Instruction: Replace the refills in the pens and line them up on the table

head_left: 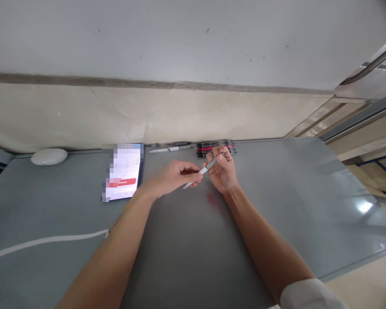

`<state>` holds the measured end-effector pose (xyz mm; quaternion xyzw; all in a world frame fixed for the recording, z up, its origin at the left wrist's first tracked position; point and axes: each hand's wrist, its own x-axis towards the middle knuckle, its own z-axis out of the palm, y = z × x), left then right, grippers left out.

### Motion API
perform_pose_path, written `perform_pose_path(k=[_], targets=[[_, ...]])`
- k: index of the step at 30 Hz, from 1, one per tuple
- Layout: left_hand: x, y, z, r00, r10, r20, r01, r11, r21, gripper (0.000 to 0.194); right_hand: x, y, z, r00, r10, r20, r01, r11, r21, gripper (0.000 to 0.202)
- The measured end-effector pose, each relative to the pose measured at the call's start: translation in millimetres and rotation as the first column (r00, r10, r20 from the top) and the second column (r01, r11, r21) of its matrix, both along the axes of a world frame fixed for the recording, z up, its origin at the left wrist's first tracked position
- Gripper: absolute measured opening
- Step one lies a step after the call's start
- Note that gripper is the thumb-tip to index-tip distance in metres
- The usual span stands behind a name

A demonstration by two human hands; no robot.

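The slim white-and-grey pen (pixel 204 169) is between the two hands, in contact with both and apparently raised off the grey smooth-topped worktop (pixel 180 249). Its long axis runs obliquely: the white end points left and toward the wearer, below the left hand's fingers; the grey end points right and away, up to the right hand's fingertips. Neither hand is nearer to the pen.

The left hand (pixel 171 177) pinches the white portion between thumb and fingers. The right hand (pixel 224 174), palm turned partly upward and fingers curled, pinches the grey portion.

The row of black and red pens (pixel 214 146) lies just beyond the right hand, which is the nearer one to it. A separate white pen with a grey section (pixel 172 149) lies beyond the left hand. Which end of the held pen writes cannot be confirmed.
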<state>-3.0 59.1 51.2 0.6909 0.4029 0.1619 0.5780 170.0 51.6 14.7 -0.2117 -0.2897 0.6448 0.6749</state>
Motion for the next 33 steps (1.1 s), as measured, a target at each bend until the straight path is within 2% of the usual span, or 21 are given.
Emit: perform_pose_path(k=[3,5,11,14,21,25,28,33], targets=[[1.1,1.3,-4.5,0.996,0.084,0.026,-0.085,0.996,0.028,0.022,-1.2,1.8,0.0,0.998,-0.046,0.037,0.047,0.998,-0.033,0.026],[0.7,1.5,-4.1,0.996,0.087,0.027,-0.088,0.995,0.040,0.024,-1.4,2.1,0.1,0.997,-0.063,0.038,0.064,0.997,-0.040,0.025],[-5.2,1.6,0.0,0.998,-0.061,-0.014,0.061,0.998,-0.006,0.033,-1.3,0.2,2.0,0.999,-0.043,0.024,0.044,0.998,-0.034,0.024],[-5.5,2.1,-2.4,0.996,-0.089,-0.014,0.089,0.996,-0.012,0.033,-2.1,0.2,2.2,0.997,-0.051,0.052,0.054,0.997,-0.048,0.025],[-0.6,2.6,-5.2,0.998,0.051,-0.024,-0.049,0.996,0.079,0.026,-5.4,4.5,-0.9,0.985,-0.156,0.075,0.163,0.982,-0.096,0.024],[-1.1,2.5,-3.1,0.998,0.067,-0.019,-0.065,0.993,0.100,0.027,-4.6,4.4,0.1,0.988,-0.130,0.087,0.138,0.986,-0.098,0.023],[-2.8,1.9,-0.5,1.000,0.022,-0.020,-0.021,0.996,0.082,0.031,-2.4,3.3,1.2,0.990,-0.099,0.101,0.109,0.989,-0.095,0.024],[-3.7,-0.7,6.9,0.991,-0.130,-0.024,0.131,0.991,0.041,0.036,0.8,-0.9,1.9,0.998,-0.003,0.055,0.007,0.998,-0.061,0.024]])
